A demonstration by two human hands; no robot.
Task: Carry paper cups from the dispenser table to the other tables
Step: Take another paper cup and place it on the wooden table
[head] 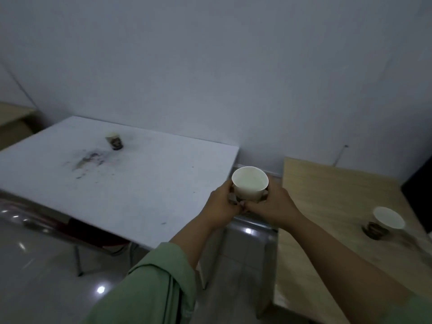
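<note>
Gripping one white paper cup (250,185) from both sides, the left hand (222,203) and right hand (272,202) held it upright, mouth empty, above the gap just right of the white stained worktop (121,183), where another cup (114,140) stood.

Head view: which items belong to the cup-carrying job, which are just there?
Job: held paper cup, left hand, right hand, cup on white table, cup on wooden table, white table, wooden table.

Just there: black object at right edge, chair.
</note>
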